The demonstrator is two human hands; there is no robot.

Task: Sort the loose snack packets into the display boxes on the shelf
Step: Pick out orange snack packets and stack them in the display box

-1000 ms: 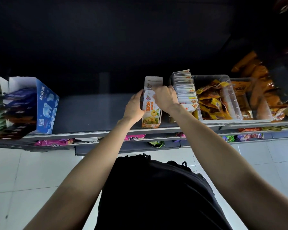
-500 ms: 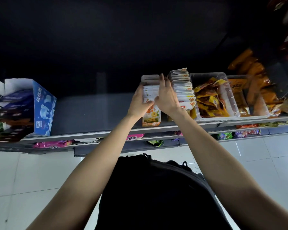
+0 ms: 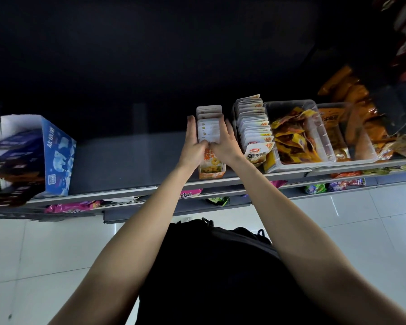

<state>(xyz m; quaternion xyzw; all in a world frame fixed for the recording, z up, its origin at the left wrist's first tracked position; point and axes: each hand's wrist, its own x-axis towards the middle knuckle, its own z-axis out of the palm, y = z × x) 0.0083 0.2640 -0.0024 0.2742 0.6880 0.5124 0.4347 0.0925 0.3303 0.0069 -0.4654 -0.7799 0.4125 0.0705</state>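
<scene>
An orange and white display box (image 3: 210,168) stands on the grey shelf (image 3: 131,158), with a row of white snack packets (image 3: 208,127) upright inside it. My left hand (image 3: 193,144) lies flat along the left side of that row. My right hand (image 3: 226,143) presses on the right side, and the thumbs meet at the front of the row. Both hands squeeze the packets between them. To the right, a second row of white packets (image 3: 253,123) fills another box.
Two clear plastic bins hold yellow and orange packets (image 3: 295,137) and orange bags (image 3: 338,134). A blue carton (image 3: 56,156) stands at the shelf's left end. Pink, green and purple packets (image 3: 73,206) lie on the lower shelf. White floor tiles lie below.
My hands have slid from the box's front top back along the packet row. The fingers now stretch further along its sides. The camera has tilted slightly.
</scene>
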